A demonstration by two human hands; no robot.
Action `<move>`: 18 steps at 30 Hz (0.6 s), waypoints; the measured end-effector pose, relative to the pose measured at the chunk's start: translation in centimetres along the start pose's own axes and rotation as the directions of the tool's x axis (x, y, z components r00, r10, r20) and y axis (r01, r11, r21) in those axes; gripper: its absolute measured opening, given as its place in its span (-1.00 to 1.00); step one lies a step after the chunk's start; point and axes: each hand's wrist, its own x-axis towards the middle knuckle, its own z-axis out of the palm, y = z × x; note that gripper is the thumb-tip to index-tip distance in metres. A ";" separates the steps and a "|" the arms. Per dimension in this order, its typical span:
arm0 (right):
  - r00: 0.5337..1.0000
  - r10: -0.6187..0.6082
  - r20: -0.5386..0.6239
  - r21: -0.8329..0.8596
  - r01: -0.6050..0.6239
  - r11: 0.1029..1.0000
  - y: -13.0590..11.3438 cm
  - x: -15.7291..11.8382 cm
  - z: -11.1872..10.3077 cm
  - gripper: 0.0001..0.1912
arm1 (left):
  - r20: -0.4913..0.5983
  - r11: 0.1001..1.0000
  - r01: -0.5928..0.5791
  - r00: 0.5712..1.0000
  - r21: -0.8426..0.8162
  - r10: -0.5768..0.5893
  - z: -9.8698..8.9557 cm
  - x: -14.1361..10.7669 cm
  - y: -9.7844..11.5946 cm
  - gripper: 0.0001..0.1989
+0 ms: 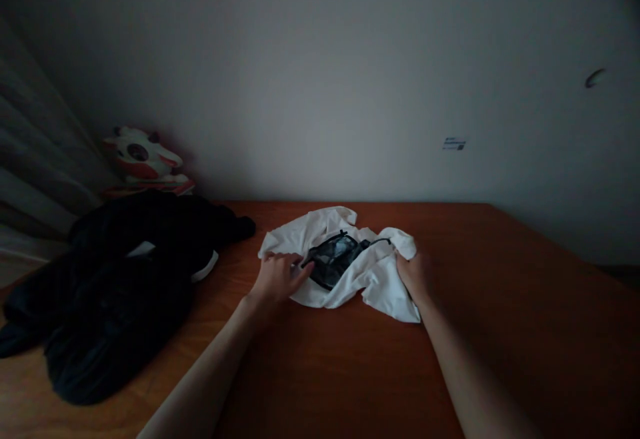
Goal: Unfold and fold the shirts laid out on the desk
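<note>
A crumpled white garment (pixel 385 286) with a dark printed patch (pixel 333 262) lies on the brown wooden table in the middle of the view. At the garment's left edge, my left hand (pixel 280 276) has its thumb and fingers closed on the cloth beside the dark patch. My right hand (pixel 415 269) grips the bunched cloth at the right end, its fingers partly hidden by the fabric. A loose corner of the garment hangs down near my right wrist and rests on the tabletop.
Dark clothing (pixel 125 306) with white trim is heaped on the left of the table (pixel 320 372). Behind it sits a red and white cow-shaped object (pixel 143 156). A pale wall (pixel 350 92) stands behind the table, and a curtain (pixel 35 159) hangs at the far left.
</note>
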 end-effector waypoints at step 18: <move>0.954 0.139 0.265 0.075 -0.164 0.984 -2.5 -2.6 2.2 -0.88 | 0.161 0.955 -0.289 0.941 -0.071 0.297 -0.2 -0.2 0.1 -0.20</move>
